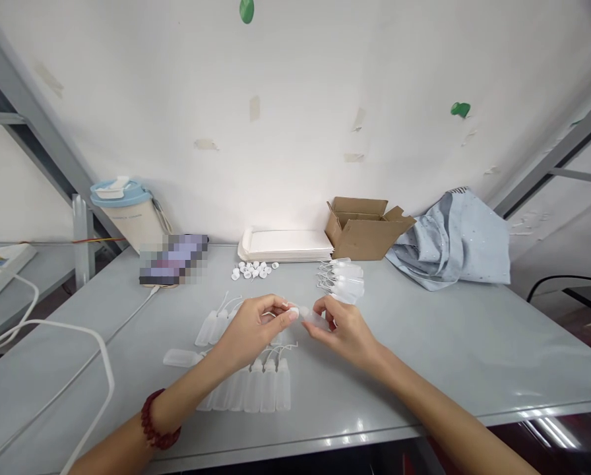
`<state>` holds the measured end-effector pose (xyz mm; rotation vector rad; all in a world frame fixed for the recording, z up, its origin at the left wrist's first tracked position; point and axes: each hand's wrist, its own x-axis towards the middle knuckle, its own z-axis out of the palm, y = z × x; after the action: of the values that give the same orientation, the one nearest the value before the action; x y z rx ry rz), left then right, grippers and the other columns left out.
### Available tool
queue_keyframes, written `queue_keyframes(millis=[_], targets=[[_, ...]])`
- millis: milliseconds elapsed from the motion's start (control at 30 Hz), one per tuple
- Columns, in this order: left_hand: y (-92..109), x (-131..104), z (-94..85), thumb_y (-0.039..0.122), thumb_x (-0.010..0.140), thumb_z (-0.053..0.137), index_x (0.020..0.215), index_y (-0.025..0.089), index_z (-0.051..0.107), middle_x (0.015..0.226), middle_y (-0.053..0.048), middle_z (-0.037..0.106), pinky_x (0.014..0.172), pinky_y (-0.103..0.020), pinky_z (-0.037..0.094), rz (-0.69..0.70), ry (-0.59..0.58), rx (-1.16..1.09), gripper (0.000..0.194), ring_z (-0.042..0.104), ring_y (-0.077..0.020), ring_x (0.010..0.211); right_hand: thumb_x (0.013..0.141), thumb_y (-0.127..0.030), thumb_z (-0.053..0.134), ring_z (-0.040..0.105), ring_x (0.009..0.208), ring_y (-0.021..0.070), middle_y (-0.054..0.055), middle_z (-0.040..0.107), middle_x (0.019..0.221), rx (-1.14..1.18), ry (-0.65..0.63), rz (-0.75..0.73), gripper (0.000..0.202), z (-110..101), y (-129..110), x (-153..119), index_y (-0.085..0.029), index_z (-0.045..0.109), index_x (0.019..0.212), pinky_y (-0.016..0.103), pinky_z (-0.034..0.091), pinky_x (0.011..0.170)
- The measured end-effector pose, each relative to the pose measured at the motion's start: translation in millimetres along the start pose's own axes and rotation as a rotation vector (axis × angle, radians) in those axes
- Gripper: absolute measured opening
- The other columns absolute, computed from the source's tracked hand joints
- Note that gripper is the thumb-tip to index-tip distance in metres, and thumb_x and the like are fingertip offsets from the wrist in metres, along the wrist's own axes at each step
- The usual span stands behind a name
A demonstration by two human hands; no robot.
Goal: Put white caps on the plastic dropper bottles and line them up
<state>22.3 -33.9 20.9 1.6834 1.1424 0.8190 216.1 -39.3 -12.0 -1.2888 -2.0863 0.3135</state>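
Observation:
Above the middle of the grey table my two hands meet at one small translucent plastic bottle (315, 319). My right hand (342, 326) is closed round its body, which lies sideways with the neck toward the left. Between the thumb and fingers of my left hand (260, 326) is a white cap (294, 313), at the bottle's neck; whether it is seated there I cannot tell. Below my left forearm lies a row of similar bottles (269, 386) with thin tails at their tops. Another row (207, 328) is partly hidden behind my left hand, and a single bottle (181, 357) lies sideways.
Loose white caps (252, 270) lie in front of a stack of white trays (290, 244). More bottles (345, 280) are piled by an open cardboard box (365, 231). A grey cloth (448, 244) is at right; a phone (174, 260), tumbler (132, 218) and white cable (105, 359) at left.

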Motion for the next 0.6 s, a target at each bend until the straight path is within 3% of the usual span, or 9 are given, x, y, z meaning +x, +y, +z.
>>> queue_keyframes(millis=[133, 433, 600], targets=[[-0.2, 1.2, -1.2, 0.040, 0.079, 0.056, 0.079, 0.017, 0.064, 0.069, 0.000, 0.064, 0.053, -0.023, 0.044, -0.089, -0.050, -0.020, 0.025, 0.059, -0.0135, 0.060, 0.082, -0.032, 0.055, 0.041, 0.047, 0.0069, -0.003, 0.054, 0.062, -0.029, 0.022, -0.077, 0.016, 2.0, 3.2, -2.2, -0.018, 0.047, 0.077, 0.019, 0.032, 0.046], [-1.1, 1.2, -0.5, 0.042, 0.078, 0.055, 0.074, 0.015, 0.063, 0.064, 0.000, 0.060, 0.059, -0.027, 0.048, -0.126, -0.103, -0.105, 0.028, 0.058, -0.0134, 0.055, 0.087, -0.026, 0.050, 0.054, 0.055, 0.0100, 0.005, 0.065, 0.077, -0.195, 0.158, -0.324, 0.009, 9.8, 7.2, -5.0, -0.018, 0.049, 0.084, 0.021, 0.035, 0.047], [-3.5, 1.1, -0.7, 0.043, 0.078, 0.056, 0.075, 0.015, 0.062, 0.064, 0.000, 0.058, 0.060, -0.028, 0.049, -0.098, -0.120, -0.134, 0.028, 0.058, -0.0137, 0.056, 0.088, -0.027, 0.050, 0.058, 0.061, 0.0119, 0.006, 0.065, 0.077, -0.182, 0.195, -0.355, 0.009, 10.1, 6.7, -6.1, -0.018, 0.049, 0.085, 0.021, 0.039, 0.051]])
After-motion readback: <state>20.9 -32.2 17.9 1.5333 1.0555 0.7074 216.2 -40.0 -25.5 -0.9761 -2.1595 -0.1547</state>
